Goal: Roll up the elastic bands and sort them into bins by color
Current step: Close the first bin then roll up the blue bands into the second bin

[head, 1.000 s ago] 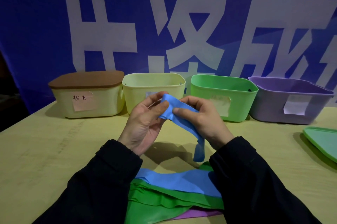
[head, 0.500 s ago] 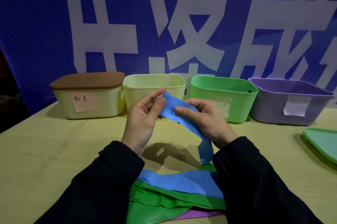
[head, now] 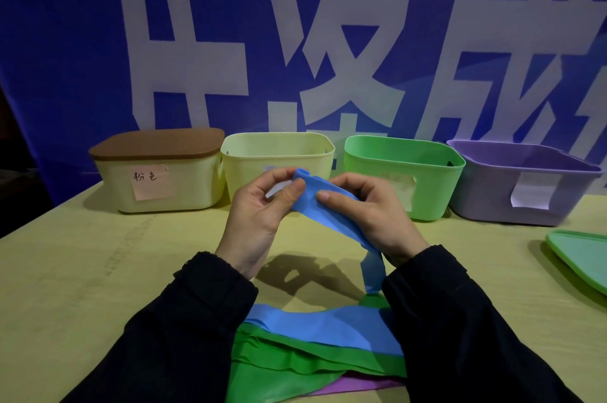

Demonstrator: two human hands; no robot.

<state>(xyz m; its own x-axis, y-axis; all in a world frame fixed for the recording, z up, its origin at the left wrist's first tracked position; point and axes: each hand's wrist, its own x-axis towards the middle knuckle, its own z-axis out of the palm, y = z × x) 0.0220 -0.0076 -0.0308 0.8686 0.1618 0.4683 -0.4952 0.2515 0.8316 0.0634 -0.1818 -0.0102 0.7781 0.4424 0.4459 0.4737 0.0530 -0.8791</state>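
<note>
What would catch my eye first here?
Two hands, left and right, pinch a blue band above the table's middle. Four bins line the back: lidded cream bin, yellow bin, green bin, purple bin.

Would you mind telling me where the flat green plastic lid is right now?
In the head view, the flat green plastic lid lies on the table at the far right edge, just in front of the purple bin.
</note>
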